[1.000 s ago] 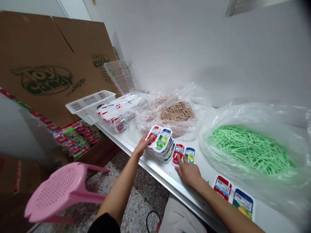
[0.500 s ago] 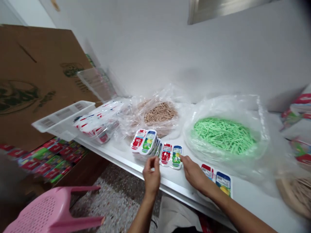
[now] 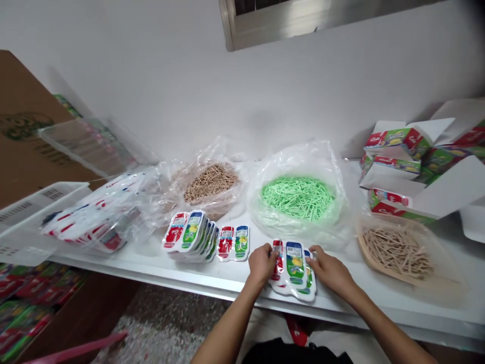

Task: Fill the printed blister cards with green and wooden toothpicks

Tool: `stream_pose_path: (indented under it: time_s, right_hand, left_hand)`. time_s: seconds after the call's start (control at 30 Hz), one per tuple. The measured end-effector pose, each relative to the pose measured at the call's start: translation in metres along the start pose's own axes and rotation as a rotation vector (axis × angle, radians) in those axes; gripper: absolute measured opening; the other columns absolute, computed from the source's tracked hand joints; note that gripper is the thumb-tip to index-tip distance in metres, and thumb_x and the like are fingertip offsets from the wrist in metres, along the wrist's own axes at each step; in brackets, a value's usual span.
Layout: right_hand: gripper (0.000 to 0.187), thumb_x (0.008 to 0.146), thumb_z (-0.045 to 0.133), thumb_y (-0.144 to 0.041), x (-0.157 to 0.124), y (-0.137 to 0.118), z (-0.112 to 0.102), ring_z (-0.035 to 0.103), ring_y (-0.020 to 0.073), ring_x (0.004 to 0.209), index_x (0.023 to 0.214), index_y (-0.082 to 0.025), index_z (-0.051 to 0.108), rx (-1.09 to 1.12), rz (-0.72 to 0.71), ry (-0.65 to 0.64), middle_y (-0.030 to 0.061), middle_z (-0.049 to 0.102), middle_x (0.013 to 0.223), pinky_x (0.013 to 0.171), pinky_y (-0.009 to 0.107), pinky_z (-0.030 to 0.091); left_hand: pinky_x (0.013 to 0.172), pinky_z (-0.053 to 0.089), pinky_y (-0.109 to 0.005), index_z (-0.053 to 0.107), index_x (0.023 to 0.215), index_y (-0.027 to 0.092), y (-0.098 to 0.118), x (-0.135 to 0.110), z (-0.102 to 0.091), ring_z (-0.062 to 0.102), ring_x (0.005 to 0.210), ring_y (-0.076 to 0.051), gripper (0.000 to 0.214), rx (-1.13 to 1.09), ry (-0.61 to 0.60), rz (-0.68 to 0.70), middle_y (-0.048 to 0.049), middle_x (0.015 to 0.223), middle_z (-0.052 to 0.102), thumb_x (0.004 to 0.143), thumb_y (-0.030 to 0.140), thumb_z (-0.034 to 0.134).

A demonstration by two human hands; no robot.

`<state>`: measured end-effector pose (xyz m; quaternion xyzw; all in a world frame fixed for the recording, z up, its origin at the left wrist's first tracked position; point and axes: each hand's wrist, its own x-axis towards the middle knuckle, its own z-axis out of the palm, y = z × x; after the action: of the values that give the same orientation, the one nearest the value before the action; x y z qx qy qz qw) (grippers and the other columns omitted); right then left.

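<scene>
Two overlapping twin packets (image 3: 294, 268), each printed with a red jar and a green-and-blue jar, are between my hands near the table's front edge. My left hand (image 3: 261, 265) pinches the upper packet's left edge between thumb and fingers. At the right edge my right hand (image 3: 329, 268) has thumb and fingertips closed on the packets; which layer it grips I cannot tell. One single twin packet (image 3: 233, 243) lies flat to the left. Beside that stands a stack of the same packets (image 3: 187, 235), its upper ones leaning rightward.
Behind are plastic bags of brown sticks (image 3: 211, 183) and green sticks (image 3: 299, 197). A tray of brown sticks (image 3: 397, 250) and opened printed boxes (image 3: 397, 141) stand right. Wrapped packets (image 3: 94, 212), a white plastic crate (image 3: 41, 202) and a cardboard box (image 3: 34, 121) are left.
The view has turned right. Both hands have left the single packet beside the stack and moved right to the overlapping packets, which they now grip.
</scene>
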<state>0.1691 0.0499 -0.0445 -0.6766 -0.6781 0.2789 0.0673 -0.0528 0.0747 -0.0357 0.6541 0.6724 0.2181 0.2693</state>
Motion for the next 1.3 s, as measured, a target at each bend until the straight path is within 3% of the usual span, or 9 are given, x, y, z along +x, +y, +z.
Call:
stream_pose_path:
  time_s: [0.13, 0.2, 0.37, 0.47, 0.53, 0.9, 1.1, 1.23, 1.3]
  right_hand:
    - [0.054, 0.085, 0.041, -0.055, -0.001, -0.007, -0.002, 0.061, 0.0291, 0.098, 0.126, -0.02, 0.047, 0.082, 0.004, 0.155, 0.0121, 0.059, 0.118, 0.075, 0.035, 0.043]
    - [0.068, 0.078, 0.052, -0.058, 0.0, -0.013, -0.006, 0.058, 0.0295, 0.105, 0.133, -0.019, 0.042, 0.284, -0.018, 0.18, 0.0123, 0.056, 0.124, 0.083, 0.037, 0.044]
    - [0.048, 0.078, 0.058, -0.054, 0.0, -0.033, -0.02, 0.065, 0.0264, 0.093, 0.105, -0.015, 0.06, 0.984, -0.231, -0.18, 0.0079, 0.069, 0.099, 0.081, 0.037, 0.051]
    - [0.036, 0.078, 0.062, -0.049, -0.004, -0.039, -0.03, 0.066, 0.0245, 0.083, 0.091, -0.016, 0.064, 1.091, -0.282, -0.239, 0.0053, 0.071, 0.088, 0.075, 0.036, 0.052]
    - [0.033, 0.077, 0.063, -0.047, -0.007, -0.039, -0.037, 0.065, 0.0235, 0.081, 0.087, -0.016, 0.065, 1.064, -0.284, -0.222, 0.0043, 0.07, 0.084, 0.073, 0.034, 0.052]
    - [0.039, 0.08, 0.055, -0.053, -0.009, -0.03, -0.049, 0.062, 0.0207, 0.075, 0.078, -0.015, 0.066, 0.881, -0.309, -0.077, 0.0029, 0.068, 0.077, 0.068, 0.028, 0.049]
    - [0.05, 0.08, 0.048, -0.059, 0.008, -0.013, -0.032, 0.06, 0.0206, 0.061, 0.061, -0.015, 0.062, 0.664, -0.213, -0.046, 0.0031, 0.065, 0.06, 0.055, 0.027, 0.046]
    - [0.044, 0.082, 0.047, -0.056, 0.006, -0.006, -0.034, 0.061, 0.0212, 0.067, 0.069, -0.017, 0.062, 0.651, -0.201, -0.033, 0.0026, 0.066, 0.067, 0.059, 0.027, 0.047]
    - [0.042, 0.084, 0.046, -0.054, -0.001, -0.01, -0.043, 0.061, 0.0209, 0.071, 0.076, -0.017, 0.062, 0.677, -0.234, -0.055, 0.0026, 0.067, 0.073, 0.061, 0.027, 0.047]
  left_hand:
    - [0.07, 0.036, -0.034, 0.057, 0.07, 0.022, 0.006, -0.014, -0.014, 0.058, 0.082, -0.028, 0.021, -0.015, 0.078, 0.059, -0.0089, 0.074, 0.062, 0.082, 0.039, 0.051]
    - [0.069, 0.04, -0.033, 0.055, 0.074, 0.023, 0.011, -0.019, -0.021, 0.058, 0.077, -0.024, 0.019, -0.231, 0.048, 0.06, -0.0057, 0.075, 0.062, 0.08, 0.041, 0.055]
    - [0.062, 0.048, -0.029, 0.055, 0.082, 0.021, 0.024, -0.022, -0.042, 0.06, 0.064, -0.016, 0.033, -1.055, -0.3, -0.075, -0.0007, 0.076, 0.065, 0.062, 0.031, 0.078]
    - [0.07, 0.051, -0.032, 0.065, 0.086, 0.016, 0.033, -0.023, -0.051, 0.064, 0.07, -0.019, 0.034, -1.142, -0.469, -0.129, -0.0053, 0.078, 0.069, 0.059, 0.028, 0.081]
    - [0.068, 0.051, -0.032, 0.069, 0.08, 0.012, 0.038, -0.023, -0.051, 0.064, 0.066, -0.019, 0.028, -1.095, -0.478, -0.147, -0.0066, 0.071, 0.069, 0.064, 0.033, 0.078]
    - [0.06, 0.05, -0.03, 0.07, 0.075, 0.013, 0.065, -0.02, -0.034, 0.062, 0.059, -0.018, 0.031, -1.098, -0.241, -0.157, -0.006, 0.069, 0.07, 0.055, 0.033, 0.082]
    - [0.069, 0.052, -0.039, 0.062, 0.09, 0.011, 0.044, -0.012, -0.017, 0.066, 0.076, -0.028, 0.047, -0.888, -0.172, -0.18, -0.0125, 0.083, 0.07, 0.061, 0.044, 0.076]
    - [0.095, 0.04, -0.05, 0.052, 0.119, 0.012, 0.035, -0.014, -0.021, 0.052, 0.114, -0.039, 0.079, -0.395, 0.182, -0.06, -0.0204, 0.117, 0.06, 0.054, 0.048, 0.078]
    - [0.104, 0.03, -0.05, 0.042, 0.131, 0.015, 0.041, -0.013, -0.03, 0.039, 0.127, -0.037, 0.093, -0.354, 0.324, 0.029, -0.0197, 0.133, 0.048, 0.052, 0.045, 0.081]
